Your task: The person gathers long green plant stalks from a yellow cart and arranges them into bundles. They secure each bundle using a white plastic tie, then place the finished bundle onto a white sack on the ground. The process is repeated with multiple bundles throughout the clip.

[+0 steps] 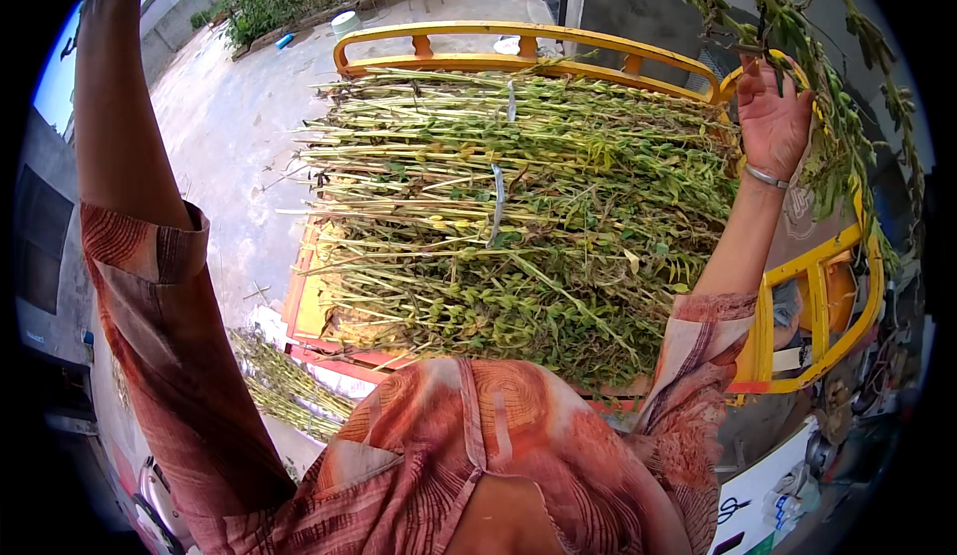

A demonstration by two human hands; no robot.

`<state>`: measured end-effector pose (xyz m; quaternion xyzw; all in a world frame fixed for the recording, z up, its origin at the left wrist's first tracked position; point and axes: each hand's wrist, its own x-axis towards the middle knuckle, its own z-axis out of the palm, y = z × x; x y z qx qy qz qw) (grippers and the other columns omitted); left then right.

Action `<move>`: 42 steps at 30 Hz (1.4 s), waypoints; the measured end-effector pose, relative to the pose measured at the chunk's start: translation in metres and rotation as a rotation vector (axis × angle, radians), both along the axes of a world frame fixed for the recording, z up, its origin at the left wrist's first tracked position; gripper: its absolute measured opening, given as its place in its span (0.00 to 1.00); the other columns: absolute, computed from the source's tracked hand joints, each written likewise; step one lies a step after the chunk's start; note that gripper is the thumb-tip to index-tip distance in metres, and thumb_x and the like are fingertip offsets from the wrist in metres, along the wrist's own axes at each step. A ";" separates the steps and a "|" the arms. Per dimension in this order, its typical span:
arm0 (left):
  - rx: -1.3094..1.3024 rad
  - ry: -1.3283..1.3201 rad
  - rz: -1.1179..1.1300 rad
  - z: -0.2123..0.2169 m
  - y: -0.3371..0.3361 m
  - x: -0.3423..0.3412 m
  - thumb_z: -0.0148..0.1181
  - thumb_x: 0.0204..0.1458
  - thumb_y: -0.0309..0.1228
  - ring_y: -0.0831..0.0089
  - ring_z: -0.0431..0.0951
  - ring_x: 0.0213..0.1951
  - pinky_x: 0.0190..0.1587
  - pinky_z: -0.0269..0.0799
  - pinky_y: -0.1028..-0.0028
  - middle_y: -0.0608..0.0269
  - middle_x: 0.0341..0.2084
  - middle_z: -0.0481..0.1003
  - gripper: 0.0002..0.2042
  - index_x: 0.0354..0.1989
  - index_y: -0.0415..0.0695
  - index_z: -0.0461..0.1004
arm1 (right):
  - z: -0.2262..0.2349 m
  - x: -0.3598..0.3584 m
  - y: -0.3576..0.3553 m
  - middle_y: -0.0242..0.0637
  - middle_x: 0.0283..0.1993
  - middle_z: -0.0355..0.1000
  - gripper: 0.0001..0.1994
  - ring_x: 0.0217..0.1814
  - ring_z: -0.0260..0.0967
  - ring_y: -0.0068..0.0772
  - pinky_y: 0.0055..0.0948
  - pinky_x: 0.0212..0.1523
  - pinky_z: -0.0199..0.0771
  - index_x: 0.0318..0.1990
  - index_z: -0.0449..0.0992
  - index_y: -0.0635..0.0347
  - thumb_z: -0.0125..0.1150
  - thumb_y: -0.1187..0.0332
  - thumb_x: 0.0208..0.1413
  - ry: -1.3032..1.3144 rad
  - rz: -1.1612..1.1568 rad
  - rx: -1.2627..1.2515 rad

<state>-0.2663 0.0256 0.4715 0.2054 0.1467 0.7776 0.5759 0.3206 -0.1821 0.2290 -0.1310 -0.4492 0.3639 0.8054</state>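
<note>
By the cart (478,28), stalks (783,17) hang at the right hand (776,122), grip unclear; left unseen.

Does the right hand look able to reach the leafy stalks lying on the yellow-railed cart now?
Probably yes: the right hand is raised near the leafy stalks, and nothing visible covers their right end, though the hand seems busy at the hanging stems.

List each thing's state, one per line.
Plant stalks, lying heaped
Pale bands, across the heap
Yellow bed, mostly covered
Hanging stalks, dangling
Right hand, raised at the hanging stalks; grip unclear
Left arm, raised; hand outside frame
Bracelet, on right wrist
Scissors, lying; open or shut unclear
</note>
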 end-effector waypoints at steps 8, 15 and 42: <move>-0.538 -0.201 -0.170 -0.276 0.123 0.079 0.40 0.62 0.45 0.62 0.71 0.29 0.42 0.72 0.53 0.58 0.27 0.71 0.19 0.31 0.41 0.64 | -0.128 0.052 0.010 0.44 0.58 0.60 0.25 0.63 0.59 0.53 0.35 0.46 0.74 0.60 0.55 0.55 0.54 0.56 0.61 0.269 -0.085 -0.372; -0.793 -0.167 -0.028 -0.532 0.154 0.106 0.50 0.58 0.34 0.54 0.68 0.48 0.50 0.60 0.31 0.48 0.50 0.64 0.09 0.34 0.40 0.64 | -0.289 0.046 0.029 0.44 0.75 0.29 0.42 0.71 0.48 0.51 0.35 0.45 0.73 0.71 0.34 0.58 0.55 0.55 0.60 0.441 -0.231 -0.893; -0.849 0.026 0.071 -0.523 0.146 0.149 0.61 0.55 0.38 0.63 0.72 0.35 0.39 0.72 0.58 0.51 0.30 0.71 0.20 0.38 0.28 0.66 | -0.242 -0.152 0.208 0.36 0.59 0.62 0.47 0.63 0.54 0.42 0.47 0.60 0.53 0.61 0.62 0.48 0.70 0.36 0.31 -1.916 -0.785 -0.486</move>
